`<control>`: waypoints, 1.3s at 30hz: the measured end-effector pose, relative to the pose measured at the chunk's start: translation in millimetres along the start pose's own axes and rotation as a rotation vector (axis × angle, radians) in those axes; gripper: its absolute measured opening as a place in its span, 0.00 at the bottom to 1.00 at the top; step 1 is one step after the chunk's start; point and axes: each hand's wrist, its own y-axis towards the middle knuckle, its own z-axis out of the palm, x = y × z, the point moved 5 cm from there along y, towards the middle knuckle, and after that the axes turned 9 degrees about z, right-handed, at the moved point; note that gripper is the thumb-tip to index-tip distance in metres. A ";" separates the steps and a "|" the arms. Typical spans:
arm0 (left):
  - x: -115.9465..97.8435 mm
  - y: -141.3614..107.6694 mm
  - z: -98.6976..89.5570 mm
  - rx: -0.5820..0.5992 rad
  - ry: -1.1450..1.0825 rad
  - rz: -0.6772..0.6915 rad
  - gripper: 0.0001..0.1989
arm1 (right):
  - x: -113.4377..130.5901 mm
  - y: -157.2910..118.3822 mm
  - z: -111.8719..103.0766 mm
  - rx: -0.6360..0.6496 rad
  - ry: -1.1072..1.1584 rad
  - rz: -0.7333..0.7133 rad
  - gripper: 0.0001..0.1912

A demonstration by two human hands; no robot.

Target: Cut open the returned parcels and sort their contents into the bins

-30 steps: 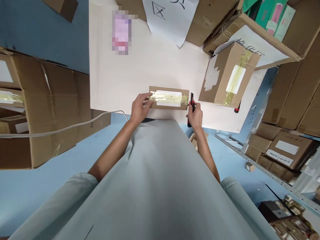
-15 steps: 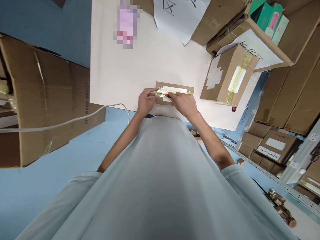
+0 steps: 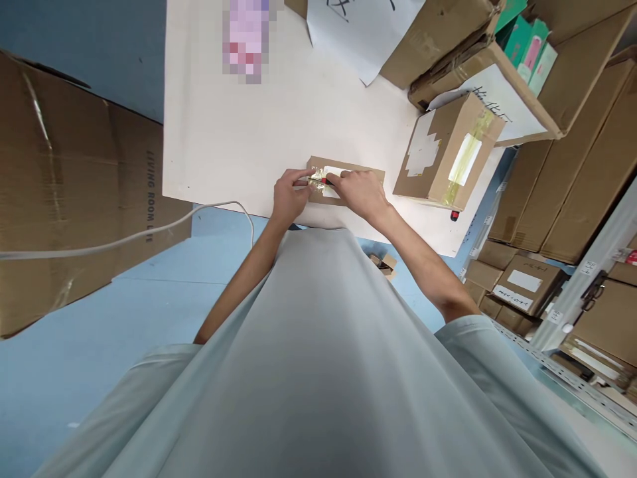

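Observation:
A small flat cardboard box [image 3: 365,167] with a white label and shiny yellowish tape lies on the white table near its front edge. My left hand [image 3: 290,197] holds the box's left end, its fingers reaching over the taped corner. In my right hand [image 3: 363,192] is a slim red-and-black utility knife [image 3: 326,181], gripped by the handle. The knife's thin tip points left onto the tape, close to my left fingertips. My right palm and fingers cover much of the box's right half.
A taller taped carton [image 3: 432,149] stands right of the hands, with a small red-and-black object [image 3: 454,216] beside it. An open carton [image 3: 535,113] holds green and pink packets. A white cable [image 3: 199,207] hangs at the table's left. A large carton [image 3: 134,179] stands left.
The view has shifted slightly, so the table appears further left and up. Both hands stay at the box, and the knife tip remains at the taped left end.

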 end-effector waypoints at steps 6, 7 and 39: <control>-0.4 0.9 -0.3 -0.006 0.006 -0.012 0.19 | -0.3 2.7 1.9 0.003 -0.022 -0.027 0.24; -0.6 1.0 -0.4 -0.006 0.008 -0.019 0.19 | 0.1 2.6 1.9 0.001 -0.020 -0.033 0.24; -17.5 1.5 26.4 -0.014 0.101 -0.128 0.18 | -127.3 -87.3 100.0 0.109 0.012 0.193 0.26</control>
